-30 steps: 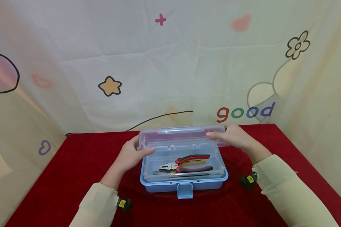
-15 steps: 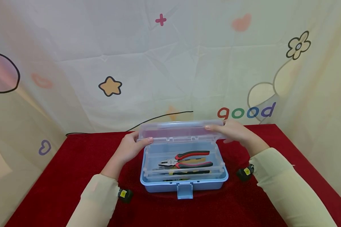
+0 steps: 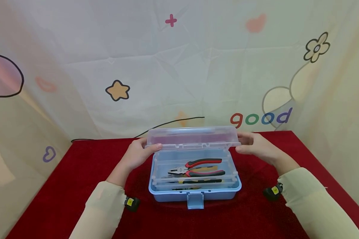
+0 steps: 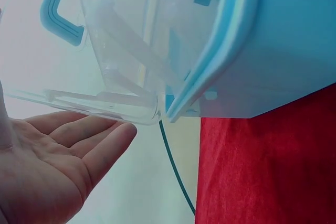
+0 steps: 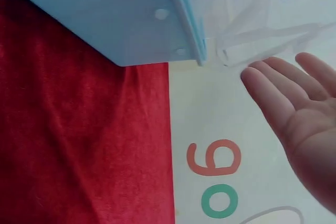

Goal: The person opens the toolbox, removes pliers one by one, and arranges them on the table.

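A light blue toolbox point(image 3: 179, 197) stands with its clear lid point(image 3: 194, 135) raised at the back. Inside, combination pliers point(image 3: 206, 173) with red and black handles lie on a see-through inner tray point(image 3: 161, 181). Below them show black and yellow tools point(image 3: 203, 181), partly hidden. My left hand point(image 3: 137, 154) holds the lid's left end, thumb over its front edge and fingers behind. The left wrist view shows those fingers point(image 4: 107, 150) along the lid's side. Beside the lid's right end is my right hand point(image 3: 258, 147), fingers extended, gripping nothing; the right wrist view shows its palm point(image 5: 310, 124) facing the lid.
Red cloth point(image 3: 86, 172) covers the table. Behind the box hangs a printed curtain point(image 3: 179, 83). The box's front latch point(image 3: 195, 201) hangs down, and a blue carrying handle point(image 4: 62, 9) sits on the lid.
The lid has swung further up and back, uncovering more of the tools at the front. My right hand has let go of the lid and shifted right; my left hand stays on it.
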The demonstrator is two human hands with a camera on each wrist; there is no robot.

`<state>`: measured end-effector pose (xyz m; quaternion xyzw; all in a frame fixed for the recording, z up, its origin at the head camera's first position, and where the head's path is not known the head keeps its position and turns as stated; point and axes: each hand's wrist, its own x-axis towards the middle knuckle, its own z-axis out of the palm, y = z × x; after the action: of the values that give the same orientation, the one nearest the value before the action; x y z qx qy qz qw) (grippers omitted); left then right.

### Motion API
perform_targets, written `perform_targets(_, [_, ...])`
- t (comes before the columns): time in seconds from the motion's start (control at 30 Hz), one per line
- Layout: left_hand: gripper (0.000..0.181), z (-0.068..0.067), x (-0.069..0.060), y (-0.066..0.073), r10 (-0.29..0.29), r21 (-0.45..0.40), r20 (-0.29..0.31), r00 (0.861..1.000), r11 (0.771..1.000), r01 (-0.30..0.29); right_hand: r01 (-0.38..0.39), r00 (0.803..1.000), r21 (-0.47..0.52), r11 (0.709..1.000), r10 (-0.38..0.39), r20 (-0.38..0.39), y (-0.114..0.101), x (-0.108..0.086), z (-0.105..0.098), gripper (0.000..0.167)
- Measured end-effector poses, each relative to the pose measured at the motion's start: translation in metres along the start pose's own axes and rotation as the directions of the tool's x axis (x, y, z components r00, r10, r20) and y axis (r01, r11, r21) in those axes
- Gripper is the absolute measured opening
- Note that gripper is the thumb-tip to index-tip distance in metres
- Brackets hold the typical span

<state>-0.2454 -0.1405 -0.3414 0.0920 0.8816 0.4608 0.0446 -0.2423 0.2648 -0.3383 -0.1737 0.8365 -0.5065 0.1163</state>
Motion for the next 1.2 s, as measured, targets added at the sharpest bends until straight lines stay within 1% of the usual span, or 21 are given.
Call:
perform_targets(0.13, [0.068, 0.002, 0.001, 0.002, -0.008, -0.02, -0.002, 1.0, 1.0, 0.008, -0.036, 0.994, -0.031, 0.999, 0.032, -0.106, 0.0, -0.001, 0.002, 0.06])
perform_targets(0.23, [0.07, 0.002, 0.001, 0.001, -0.021, -0.037, -0.003, 1.0, 0.999, 0.02, -0.055, 0.988, -0.034, 0.998, 0.049, -0.146, 0.0, -0.001, 0.004, 0.058])
perform_targets(0.3, [0.068, 0.003, 0.0, -0.001, -0.018, -0.066, -0.003, 1.0, 0.998, 0.018, -0.061, 0.986, -0.042, 0.997, 0.053, -0.159, 0.0, 0.0, 0.005, 0.057])
perform_targets(0.37, [0.065, 0.003, -0.001, -0.005, 0.004, -0.103, 0.005, 1.0, 0.995, -0.003, -0.064, 0.984, -0.042, 0.997, 0.056, -0.171, 0.0, 0.001, 0.005, 0.055])
perform_targets(0.47, [0.061, 0.003, -0.003, -0.01, 0.028, -0.178, 0.006, 1.0, 0.984, -0.026, -0.071, 0.982, -0.043, 0.997, 0.062, -0.181, -0.001, 0.002, 0.006, 0.053])
perform_targets(0.6, [0.06, 0.003, -0.005, -0.017, 0.03, -0.232, -0.02, 0.999, 0.972, -0.034, -0.08, 0.981, -0.031, 0.996, 0.073, -0.181, -0.002, 0.004, 0.004, 0.054])
perform_targets(0.8, [0.055, 0.004, -0.002, -0.018, 0.009, -0.264, -0.064, 0.998, 0.964, -0.026, -0.078, 0.981, -0.032, 0.996, 0.071, -0.18, -0.005, 0.006, 0.002, 0.055])
perform_targets(0.97, [0.058, 0.005, 0.003, -0.017, -0.021, -0.285, -0.093, 0.995, 0.958, -0.007, -0.097, 0.972, -0.037, 0.995, 0.087, -0.218, -0.008, 0.012, 0.003, 0.06])
perform_targets(1.13, [0.065, 0.005, 0.008, -0.016, -0.05, -0.29, -0.091, 0.995, 0.957, 0.021, -0.137, 0.957, -0.044, 0.99, 0.121, -0.263, -0.011, 0.019, 0.005, 0.067])
perform_targets(1.2, [0.067, 0.005, 0.008, -0.016, -0.052, -0.281, -0.078, 0.996, 0.959, 0.029, -0.152, 0.952, -0.044, 0.987, 0.135, -0.275, -0.012, 0.022, 0.005, 0.07])
